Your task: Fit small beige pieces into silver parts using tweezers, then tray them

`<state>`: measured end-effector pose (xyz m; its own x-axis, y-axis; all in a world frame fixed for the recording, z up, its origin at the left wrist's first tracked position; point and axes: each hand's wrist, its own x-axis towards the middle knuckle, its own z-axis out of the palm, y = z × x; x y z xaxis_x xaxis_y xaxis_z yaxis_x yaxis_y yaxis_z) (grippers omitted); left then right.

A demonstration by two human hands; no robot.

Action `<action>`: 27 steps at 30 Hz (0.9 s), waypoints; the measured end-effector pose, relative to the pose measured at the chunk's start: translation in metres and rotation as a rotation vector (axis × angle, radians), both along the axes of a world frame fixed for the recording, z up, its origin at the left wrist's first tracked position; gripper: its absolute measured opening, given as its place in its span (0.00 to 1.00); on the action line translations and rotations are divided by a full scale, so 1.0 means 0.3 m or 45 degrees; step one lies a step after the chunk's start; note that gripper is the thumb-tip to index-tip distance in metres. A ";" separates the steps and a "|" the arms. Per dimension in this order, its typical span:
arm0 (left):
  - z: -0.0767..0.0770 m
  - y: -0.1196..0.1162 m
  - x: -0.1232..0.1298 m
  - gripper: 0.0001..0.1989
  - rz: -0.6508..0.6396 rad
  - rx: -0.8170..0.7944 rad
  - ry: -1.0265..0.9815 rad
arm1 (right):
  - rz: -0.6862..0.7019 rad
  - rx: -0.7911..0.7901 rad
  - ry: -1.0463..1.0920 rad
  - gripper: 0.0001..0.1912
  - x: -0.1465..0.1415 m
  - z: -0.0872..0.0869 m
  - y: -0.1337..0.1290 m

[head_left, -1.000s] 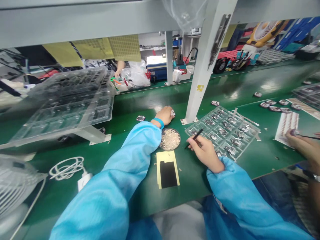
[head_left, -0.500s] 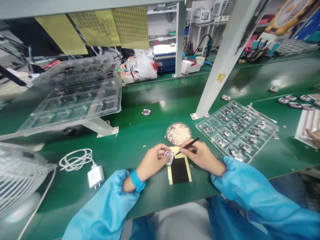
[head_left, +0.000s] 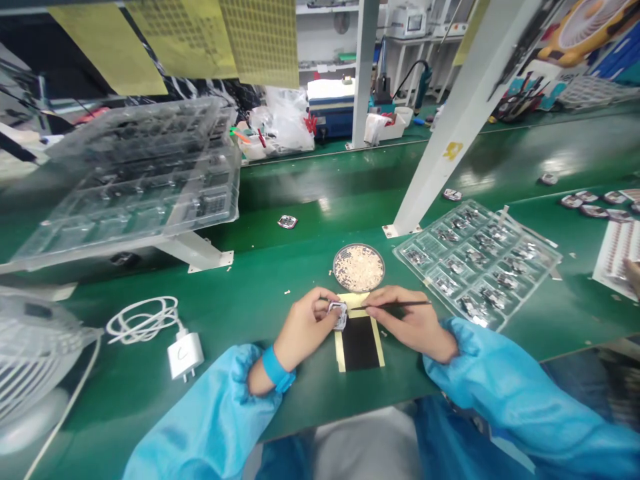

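Note:
My left hand [head_left: 311, 327] grips a small white-edged square device part [head_left: 339, 315] between thumb and fingers, above the left side of a black pad [head_left: 361, 343] with yellow borders. My right hand [head_left: 407, 320] is closed on dark tweezers [head_left: 405, 305], held nearly level with their tip pointing left, close to the part. Whether the tip touches it is too small to tell. Just beyond both hands sits a round dish [head_left: 359, 268] full of small pale pieces.
A clear tray [head_left: 480, 260] of small parts lies to the right; another person's hand [head_left: 632, 275] is at the far right edge. A white charger [head_left: 185, 355] and a fan [head_left: 40, 360] stand left. A slanted post [head_left: 440, 133] rises beyond the dish.
The tweezers in my right hand have swung from slanting upward to nearly level. My left hand still holds the part, now tilted a little differently. The view has shifted slightly.

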<state>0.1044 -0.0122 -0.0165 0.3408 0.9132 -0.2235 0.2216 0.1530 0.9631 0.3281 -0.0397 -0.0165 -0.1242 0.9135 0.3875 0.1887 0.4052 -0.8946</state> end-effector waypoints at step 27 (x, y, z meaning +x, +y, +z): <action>-0.010 -0.007 0.000 0.10 0.018 -0.015 -0.050 | 0.150 0.088 -0.205 0.05 -0.008 0.011 -0.006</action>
